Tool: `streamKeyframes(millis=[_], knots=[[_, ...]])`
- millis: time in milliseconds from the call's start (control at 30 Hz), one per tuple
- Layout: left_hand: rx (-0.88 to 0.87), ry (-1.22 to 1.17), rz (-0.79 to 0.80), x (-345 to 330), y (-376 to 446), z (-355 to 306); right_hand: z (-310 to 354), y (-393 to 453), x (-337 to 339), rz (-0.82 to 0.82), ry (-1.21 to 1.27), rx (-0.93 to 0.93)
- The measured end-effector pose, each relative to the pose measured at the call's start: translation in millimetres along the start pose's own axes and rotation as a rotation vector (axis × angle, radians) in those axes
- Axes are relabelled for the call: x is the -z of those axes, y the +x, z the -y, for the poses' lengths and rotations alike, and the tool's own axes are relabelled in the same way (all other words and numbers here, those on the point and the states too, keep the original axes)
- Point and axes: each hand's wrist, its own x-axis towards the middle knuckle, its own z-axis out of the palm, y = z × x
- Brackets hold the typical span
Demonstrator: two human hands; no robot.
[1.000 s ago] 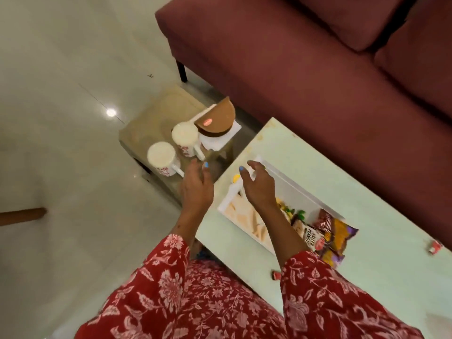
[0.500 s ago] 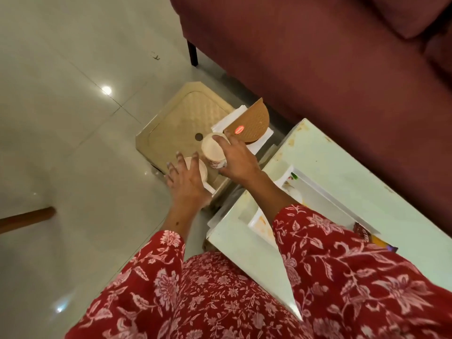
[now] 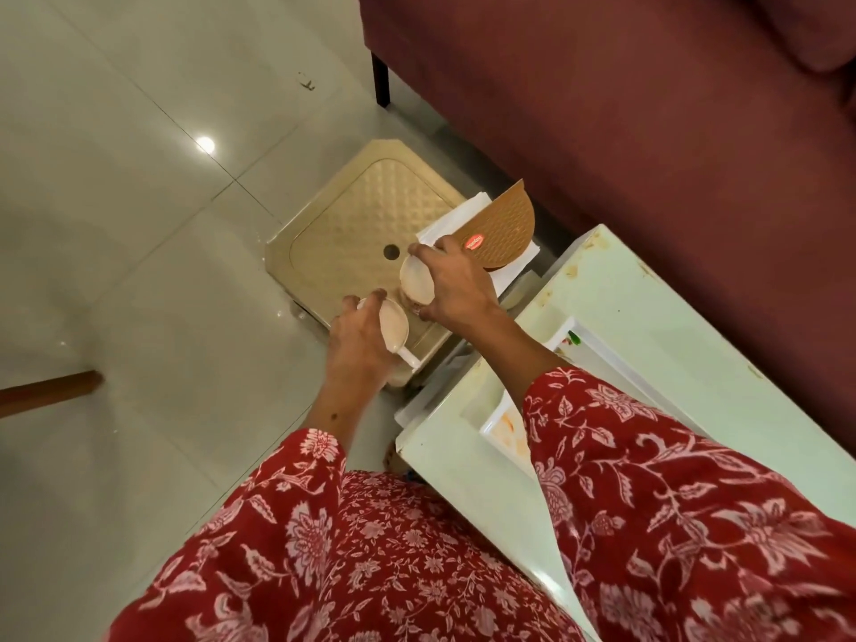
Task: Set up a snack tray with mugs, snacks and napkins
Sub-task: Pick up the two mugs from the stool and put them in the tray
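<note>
Two white mugs stand on a beige plastic stool (image 3: 352, 224) beside the table. My left hand (image 3: 356, 345) grips the nearer mug (image 3: 393, 324), whose handle points toward me. My right hand (image 3: 456, 289) grips the farther mug (image 3: 416, 282) from above. A brown half-round napkin holder (image 3: 502, 231) with white napkins (image 3: 447, 220) stands at the stool's right edge, just past my right hand. The white tray (image 3: 502, 426) lies on the pale green table (image 3: 648, 326), mostly hidden by my right sleeve.
A maroon sofa (image 3: 625, 85) runs along the far side, with one dark leg (image 3: 382, 83) on the glossy tiled floor (image 3: 116, 224). A brown wooden bar (image 3: 51, 391) juts in at the left edge. My red floral clothing fills the foreground.
Both hands moved from the tray's edge out to the stool and closed on the two mugs. The view swung down and left, so my right sleeve now covers the snacks.
</note>
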Motion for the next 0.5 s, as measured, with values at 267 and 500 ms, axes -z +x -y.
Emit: streamKeyframes(millis=[267,500], knots=[[-0.018,0.006,-0.050,-16.7,-45.3,-35.7,-38.5,-48.6,25.4,-0.041,0.013,0.053],[-0.080,-0.020,0.013,-83.0,-99.3,-91.8,-123.2,-131.7,42.9,-0.010,-0.027,0.054]])
